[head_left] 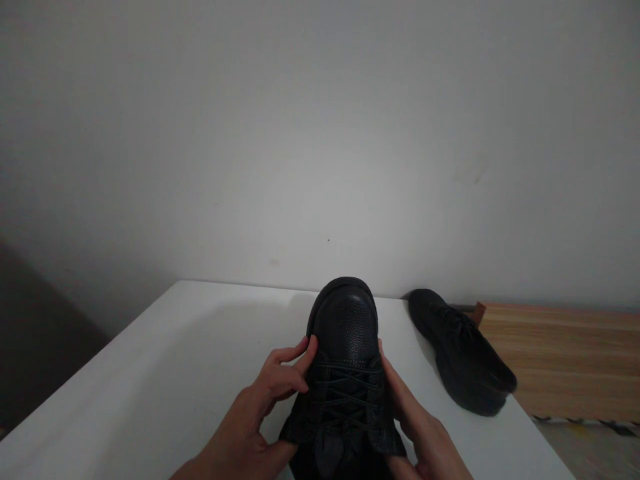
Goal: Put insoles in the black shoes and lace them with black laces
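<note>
A black lace-up shoe (347, 327) with a pebbled toe is held between my two hands, toe pointing away from me. Its laces criss-cross over the tongue, and the heel end runs out of view at the bottom. My left hand (260, 407) grips the left side, fingertips near the toe seam and thumb at the lower eyelet flap. Along the right side lies my right hand (417, 420), its fingers partly hidden behind the shoe and its thumb near the flap's lower edge. A second black shoe (460, 353) rests at the right edge of the white table.
The white table (200, 347) meets a pale wall (320, 167) at its back edge. Beyond the table on the right is a wood-grain panel (560, 353), with a patch of floor below it. A dark area lies at the far left.
</note>
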Demonstrator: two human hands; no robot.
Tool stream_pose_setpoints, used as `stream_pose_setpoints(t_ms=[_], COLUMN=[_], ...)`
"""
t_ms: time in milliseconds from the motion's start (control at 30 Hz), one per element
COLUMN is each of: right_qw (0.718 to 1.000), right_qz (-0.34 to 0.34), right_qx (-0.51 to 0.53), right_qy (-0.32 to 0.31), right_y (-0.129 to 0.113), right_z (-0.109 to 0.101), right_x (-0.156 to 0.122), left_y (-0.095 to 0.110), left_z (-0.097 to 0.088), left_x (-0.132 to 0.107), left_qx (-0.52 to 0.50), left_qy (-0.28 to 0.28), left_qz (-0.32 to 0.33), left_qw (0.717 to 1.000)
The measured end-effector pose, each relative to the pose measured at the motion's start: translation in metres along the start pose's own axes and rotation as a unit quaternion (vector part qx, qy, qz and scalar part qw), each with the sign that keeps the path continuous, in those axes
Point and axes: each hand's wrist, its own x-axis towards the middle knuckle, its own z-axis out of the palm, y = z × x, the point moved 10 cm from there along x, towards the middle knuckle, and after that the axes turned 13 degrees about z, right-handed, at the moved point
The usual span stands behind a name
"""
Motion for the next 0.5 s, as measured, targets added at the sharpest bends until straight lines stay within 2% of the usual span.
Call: stream_pose_setpoints(t_ms=[167, 400, 500], right_qw=[1.000, 0.992, 0.986], right_qz=[0.000, 0.003, 0.023], right_qx=[-0.006, -0.046, -0.041], right_qy=[0.018, 0.116, 0.159], right_y=[-0.001, -0.005, -0.004], right_z=[0.003, 0.004, -0.003], right_x=[-0.001, -0.009, -0.012], left_y=[-0.001, 0.000, 0.003], left_z=[0.001, 0.006, 0.011], left_x=[-0.001, -0.008, -0.007], left_qx=[0.002, 0.013, 0.028], left_qy=[0.009, 0.052, 0.044], left_qz=[0.007, 0.021, 0.019], left_qw=[1.000, 0.998, 0.998])
